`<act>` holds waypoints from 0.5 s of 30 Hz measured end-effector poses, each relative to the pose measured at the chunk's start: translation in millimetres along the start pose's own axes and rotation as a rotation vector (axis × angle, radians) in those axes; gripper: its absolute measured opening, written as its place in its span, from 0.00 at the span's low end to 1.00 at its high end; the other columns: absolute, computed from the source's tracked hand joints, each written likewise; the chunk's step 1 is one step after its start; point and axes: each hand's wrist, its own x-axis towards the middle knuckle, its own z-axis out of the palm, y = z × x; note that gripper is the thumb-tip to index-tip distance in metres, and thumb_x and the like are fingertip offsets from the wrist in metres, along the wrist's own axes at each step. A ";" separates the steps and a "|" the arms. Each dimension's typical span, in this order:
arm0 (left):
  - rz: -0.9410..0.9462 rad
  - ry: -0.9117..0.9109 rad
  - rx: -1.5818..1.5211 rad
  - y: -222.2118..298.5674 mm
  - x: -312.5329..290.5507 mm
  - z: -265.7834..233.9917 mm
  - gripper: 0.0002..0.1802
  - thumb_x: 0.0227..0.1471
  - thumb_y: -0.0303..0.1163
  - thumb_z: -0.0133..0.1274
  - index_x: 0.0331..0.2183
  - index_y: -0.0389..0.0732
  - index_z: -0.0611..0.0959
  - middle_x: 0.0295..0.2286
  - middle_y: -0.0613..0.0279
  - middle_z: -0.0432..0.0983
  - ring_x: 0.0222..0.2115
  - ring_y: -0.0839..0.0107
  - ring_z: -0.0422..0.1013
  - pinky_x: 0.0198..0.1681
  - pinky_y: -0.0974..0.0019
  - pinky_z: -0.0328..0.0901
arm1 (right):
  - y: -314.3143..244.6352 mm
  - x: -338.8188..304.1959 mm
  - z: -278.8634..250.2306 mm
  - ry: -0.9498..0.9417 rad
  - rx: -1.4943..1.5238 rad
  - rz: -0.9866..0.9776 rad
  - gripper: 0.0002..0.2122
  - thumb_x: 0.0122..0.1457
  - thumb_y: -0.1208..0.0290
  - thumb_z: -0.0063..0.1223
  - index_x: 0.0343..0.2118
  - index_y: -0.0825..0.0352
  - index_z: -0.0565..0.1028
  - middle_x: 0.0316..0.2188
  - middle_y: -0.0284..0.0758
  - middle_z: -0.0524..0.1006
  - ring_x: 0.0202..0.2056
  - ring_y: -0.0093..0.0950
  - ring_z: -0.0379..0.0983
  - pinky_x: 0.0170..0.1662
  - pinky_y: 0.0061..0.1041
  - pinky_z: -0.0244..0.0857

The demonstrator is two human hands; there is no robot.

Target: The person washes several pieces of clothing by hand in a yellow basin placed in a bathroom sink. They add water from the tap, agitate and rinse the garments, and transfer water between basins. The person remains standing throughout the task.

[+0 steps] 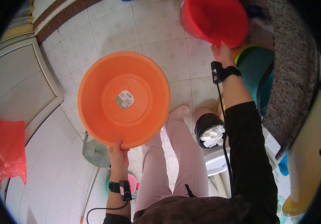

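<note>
In my left hand [119,158] is a round orange basin [125,84], gripped at its near rim. My thumb lies over the rim and the other fingers are mostly hidden beneath it. The basin tilts so that its inside faces me, with a label stuck on the bottom and nothing else inside. My right hand [223,53] reaches forward and grips the near rim of a red basin [220,22], close to the counter. What the red basin rests on, if anything, cannot be made out.
A teal tub [253,74] with a green rim stands under the speckled stone counter [293,71] on the right. Below it sits a waste bin [205,123] holding white paper. A red plastic bag [10,149] hangs at left. A greyish container [97,152] stands near my left wrist.
</note>
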 end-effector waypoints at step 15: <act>0.077 -0.190 -0.027 17.4 -9.0 8.5 0.13 0.52 0.26 0.49 0.41 0.37 0.72 0.31 0.63 0.74 0.23 0.75 0.70 0.20 0.73 0.63 | 156.4 -199.4 -20.9 -0.541 -0.053 0.203 0.14 0.64 0.68 0.43 0.51 0.64 0.64 0.49 0.34 0.69 0.46 0.32 0.68 0.48 0.32 0.65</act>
